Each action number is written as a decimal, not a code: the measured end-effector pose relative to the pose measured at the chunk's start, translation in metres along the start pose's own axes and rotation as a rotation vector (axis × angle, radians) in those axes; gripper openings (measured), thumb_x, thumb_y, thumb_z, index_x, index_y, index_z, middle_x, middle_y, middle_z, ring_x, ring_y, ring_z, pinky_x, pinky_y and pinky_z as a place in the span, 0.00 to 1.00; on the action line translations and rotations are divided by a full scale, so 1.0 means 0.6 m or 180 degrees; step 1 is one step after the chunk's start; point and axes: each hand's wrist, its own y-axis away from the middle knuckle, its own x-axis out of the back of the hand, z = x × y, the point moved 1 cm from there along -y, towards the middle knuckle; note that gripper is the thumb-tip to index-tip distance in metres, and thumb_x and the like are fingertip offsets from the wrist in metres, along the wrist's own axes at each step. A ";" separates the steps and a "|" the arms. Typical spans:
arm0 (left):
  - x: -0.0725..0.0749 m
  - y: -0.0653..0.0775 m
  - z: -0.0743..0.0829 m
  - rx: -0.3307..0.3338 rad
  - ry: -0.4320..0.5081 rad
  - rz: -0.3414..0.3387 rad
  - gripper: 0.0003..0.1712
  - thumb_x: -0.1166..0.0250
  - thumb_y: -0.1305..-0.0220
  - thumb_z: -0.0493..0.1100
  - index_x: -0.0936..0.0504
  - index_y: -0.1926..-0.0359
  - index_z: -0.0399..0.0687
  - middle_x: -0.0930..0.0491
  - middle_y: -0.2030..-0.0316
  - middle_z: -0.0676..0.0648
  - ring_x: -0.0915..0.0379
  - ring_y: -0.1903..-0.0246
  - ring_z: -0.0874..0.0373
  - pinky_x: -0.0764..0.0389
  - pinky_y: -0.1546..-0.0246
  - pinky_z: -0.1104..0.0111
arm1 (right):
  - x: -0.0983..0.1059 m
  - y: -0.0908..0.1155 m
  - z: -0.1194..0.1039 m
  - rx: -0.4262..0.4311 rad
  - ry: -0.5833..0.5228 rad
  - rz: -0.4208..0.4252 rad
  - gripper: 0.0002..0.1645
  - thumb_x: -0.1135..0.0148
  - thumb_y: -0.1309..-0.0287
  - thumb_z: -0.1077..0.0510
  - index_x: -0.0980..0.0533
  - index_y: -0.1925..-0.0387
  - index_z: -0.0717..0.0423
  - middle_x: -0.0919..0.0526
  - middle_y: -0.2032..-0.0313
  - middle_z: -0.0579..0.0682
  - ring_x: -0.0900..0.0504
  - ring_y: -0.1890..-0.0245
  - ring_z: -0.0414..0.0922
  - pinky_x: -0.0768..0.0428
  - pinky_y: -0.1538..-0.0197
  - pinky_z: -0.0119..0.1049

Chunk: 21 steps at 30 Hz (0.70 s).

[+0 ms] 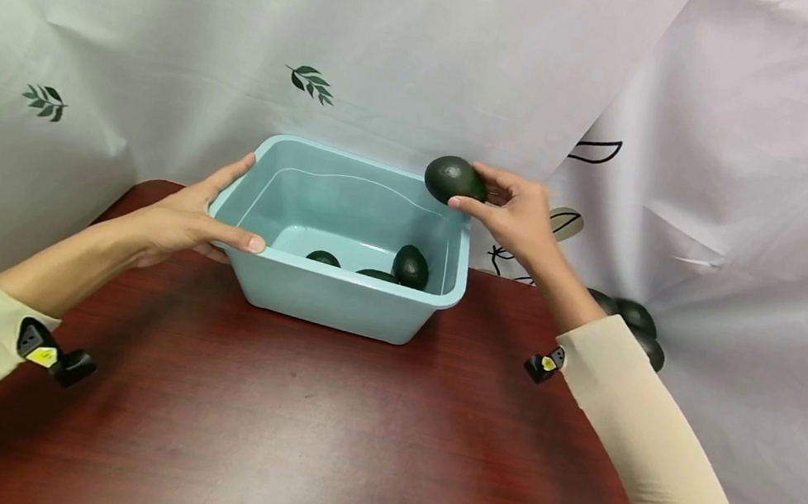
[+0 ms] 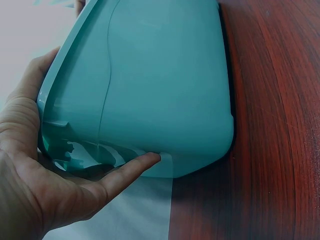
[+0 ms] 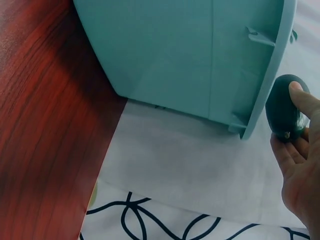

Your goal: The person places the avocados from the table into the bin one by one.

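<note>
A light blue plastic bin (image 1: 324,297) stands on the table near the back curtain. My left hand (image 1: 179,218) grips its left end, the thumb on the front rim; in the left wrist view a finger extends under the rim along the outer wall. Between thumb and fingers of my right hand (image 1: 521,211) is a dark green avocado (image 1: 448,177), held up over the bin's back right corner. The right wrist view has this avocado (image 3: 280,107) just outside the rim. Inside lie an upright-looking avocado (image 1: 411,266) at the right and two others, partly hidden by the front wall.
Several more avocados (image 1: 638,316) are clustered at the right behind my forearm, partly covered by the sleeve. The dark red wooden table (image 1: 325,418) has a rounded edge. A white curtain (image 1: 412,53) with leaf prints hangs right behind the bin.
</note>
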 end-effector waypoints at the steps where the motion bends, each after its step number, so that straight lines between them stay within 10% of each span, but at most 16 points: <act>1: 0.000 0.000 0.000 -0.0001 0.0005 -0.0002 0.76 0.21 0.30 0.42 0.72 0.09 0.84 0.52 0.12 0.39 0.41 0.21 0.34 0.10 0.41 0.42 | -0.002 -0.001 -0.001 -0.0003 0.0004 -0.0021 0.41 0.11 0.40 0.54 0.17 0.27 0.56 0.10 0.34 0.58 0.07 0.37 0.53 0.10 0.37 0.34; 21: 0.002 -0.002 -0.003 0.0020 -0.0013 0.0007 0.76 0.21 0.30 0.43 0.72 0.09 0.83 0.53 0.11 0.39 0.41 0.20 0.33 0.10 0.41 0.41 | -0.028 -0.010 0.004 -0.0069 -0.0022 -0.0301 0.41 0.13 0.38 0.52 0.17 0.26 0.55 0.11 0.32 0.57 0.10 0.32 0.53 0.13 0.29 0.44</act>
